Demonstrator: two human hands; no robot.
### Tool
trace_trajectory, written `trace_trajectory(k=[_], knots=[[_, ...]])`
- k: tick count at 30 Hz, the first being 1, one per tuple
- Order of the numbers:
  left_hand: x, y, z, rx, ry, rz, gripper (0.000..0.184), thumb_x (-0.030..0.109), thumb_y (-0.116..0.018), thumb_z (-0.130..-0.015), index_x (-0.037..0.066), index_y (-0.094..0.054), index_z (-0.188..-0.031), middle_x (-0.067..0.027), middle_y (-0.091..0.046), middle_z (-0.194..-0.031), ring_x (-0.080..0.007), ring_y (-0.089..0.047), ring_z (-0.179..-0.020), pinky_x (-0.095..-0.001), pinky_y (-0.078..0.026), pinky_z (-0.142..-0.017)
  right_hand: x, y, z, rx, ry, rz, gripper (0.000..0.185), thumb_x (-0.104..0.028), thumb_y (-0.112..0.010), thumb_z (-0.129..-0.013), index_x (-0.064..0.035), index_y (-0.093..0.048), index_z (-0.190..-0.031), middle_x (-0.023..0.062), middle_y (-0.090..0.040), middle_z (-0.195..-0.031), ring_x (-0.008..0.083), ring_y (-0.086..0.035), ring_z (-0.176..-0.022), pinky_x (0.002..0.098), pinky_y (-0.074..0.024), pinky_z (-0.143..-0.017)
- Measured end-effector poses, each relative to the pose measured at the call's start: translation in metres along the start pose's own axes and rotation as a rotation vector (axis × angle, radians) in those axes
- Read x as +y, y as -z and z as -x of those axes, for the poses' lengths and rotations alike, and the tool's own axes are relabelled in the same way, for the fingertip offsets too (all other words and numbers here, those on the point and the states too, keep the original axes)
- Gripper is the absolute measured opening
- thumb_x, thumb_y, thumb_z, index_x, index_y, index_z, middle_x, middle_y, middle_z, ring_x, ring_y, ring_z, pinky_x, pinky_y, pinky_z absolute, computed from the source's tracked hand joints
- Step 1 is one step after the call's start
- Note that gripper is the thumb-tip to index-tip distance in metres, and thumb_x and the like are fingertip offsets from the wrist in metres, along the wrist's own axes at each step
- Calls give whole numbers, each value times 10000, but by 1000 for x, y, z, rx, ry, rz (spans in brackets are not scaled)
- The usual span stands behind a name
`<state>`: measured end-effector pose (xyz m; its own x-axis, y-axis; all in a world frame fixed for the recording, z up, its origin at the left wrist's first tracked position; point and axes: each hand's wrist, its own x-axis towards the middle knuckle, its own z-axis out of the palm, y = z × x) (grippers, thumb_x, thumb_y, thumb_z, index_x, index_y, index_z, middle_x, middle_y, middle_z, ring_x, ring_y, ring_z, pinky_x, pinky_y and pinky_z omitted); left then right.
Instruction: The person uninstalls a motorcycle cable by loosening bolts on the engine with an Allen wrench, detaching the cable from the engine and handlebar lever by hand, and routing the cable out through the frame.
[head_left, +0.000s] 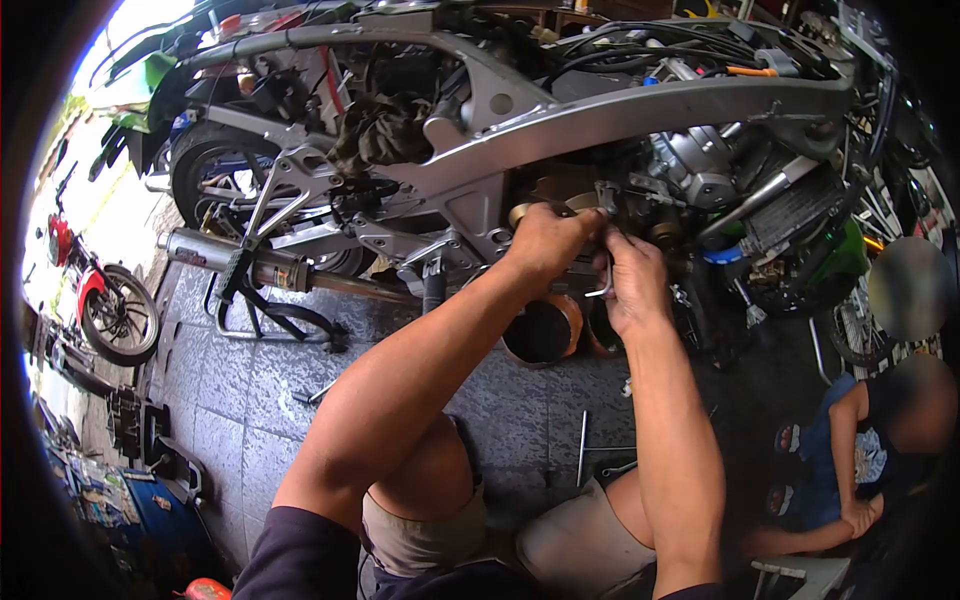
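Both of my hands are up against the underside of a motorcycle frame (590,125), close to the engine parts. My left hand (550,240) has its fingers closed around something at the lower engine that I cannot make out. Just beside it, my right hand (636,275) is curled around a thin bent metal tool (600,292), whose hooked end sticks out below the fingers. The fingertips of the two hands nearly meet, and the part between them is too small to tell. Below them on the floor stands a round copper-coloured container (568,325) with a dark inside.
A T-shaped tool (583,450) lies on the tiled floor (400,370) near my knees. The exhaust (215,250) and a stand (270,325) are at the left. Two people sit at the lower right, one with a bare arm (845,450). A red motorcycle (90,290) stands far left.
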<state>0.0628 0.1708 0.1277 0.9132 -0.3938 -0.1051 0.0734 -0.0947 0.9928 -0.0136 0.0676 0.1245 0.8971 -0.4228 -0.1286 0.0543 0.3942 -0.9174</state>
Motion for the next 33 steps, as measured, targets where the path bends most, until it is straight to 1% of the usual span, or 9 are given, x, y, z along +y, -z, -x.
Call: trace_trajectory(k=[9, 12, 17, 22, 24, 27, 29, 31, 33], knots=[[9, -1, -19, -117, 193, 207, 189, 251, -708, -882, 90, -629, -821, 10, -476, -546, -112, -438, -402, -281, -329, -364, 4, 2, 0, 14, 113, 90, 243, -218, -553, -987, 1, -656, -999, 50, -655, -797, 109, -588, -586, 275, -480, -538], [13, -10, -13, -146, 139, 267, 144, 156, -703, -872, 25, -652, -903, -58, -616, -700, -157, -585, -529, -305, -473, -449, 10, 12, 1, 39, 194, 185, 275, -316, -641, -941, -42, -633, -930, 24, -617, -738, 81, -539, -561, 240, -415, -463], [8, -6, -15, -62, 33, 176, 245, 165, -705, -869, -32, -651, -1005, -133, -687, -857, -217, -651, -692, -365, -548, -568, 0, 35, 7, -425, 158, 568, 268, -236, -660, -884, 12, -597, -965, 59, -654, -833, 112, -636, -742, 248, -494, -608], [9, -8, 2, -97, 48, 47, 245, 230, -786, -810, 6, -701, -860, -55, -644, -729, -115, -537, -553, -291, -409, -469, -10, 10, 30, -43, 390, 1280, 237, -136, -608, -817, 35, -592, -981, 264, -661, -929, 452, -628, -919, 512, -499, -796], [4, -11, 0, -117, 31, 99, 172, 183, -789, -810, 39, -704, -850, -7, -606, -651, -81, -473, -464, -251, -315, -389, -4, 14, 27, -49, 448, 1271, 264, -134, -646, -800, 36, -589, -993, 256, -666, -928, 438, -643, -906, 492, -510, -777], [-3, -9, -9, -94, -8, 80, 179, 162, -752, -844, -1, -692, -887, -76, -678, -792, -130, -592, -569, -267, -468, -444, -8, 23, 26, -139, 502, 1147, 275, -141, -670, -827, 49, -591, -1010, 213, -695, -933, 363, -684, -799, 432, -529, -726], [5, -6, -4, -104, 40, 99, 182, 156, -741, -851, -8, -686, -908, -94, -686, -825, -148, -623, -628, -276, -508, -493, -14, 36, 23, -532, -191, 275, 352, -294, -649, -929, 19, -601, -1085, 156, -698, -970, 188, -657, -742, 321, -497, -638], [4, -5, -4, -111, 88, 127, 186, 149, -730, -858, -16, -680, -929, -113, -693, -858, -166, -654, -686, -285, -549, -541, -20, 43, 26, -593, -270, 65, 291, -274, -584, -979, -6, -629, -1083, 104, -703, -988, 110, -634, -729, 245, -458, -613], [-1, -8, -7, -131, 55, 133, 180, 138, -714, -869, -10, -672, -962, -106, -688, -840, -172, -658, -737, -290, -557, -583, -16, 49, 23, -524, -238, 140, 326, -256, -623, -954, 23, -623, -1122, 0, -584, -747, 62, -487, -571, 220, -391, -537]])
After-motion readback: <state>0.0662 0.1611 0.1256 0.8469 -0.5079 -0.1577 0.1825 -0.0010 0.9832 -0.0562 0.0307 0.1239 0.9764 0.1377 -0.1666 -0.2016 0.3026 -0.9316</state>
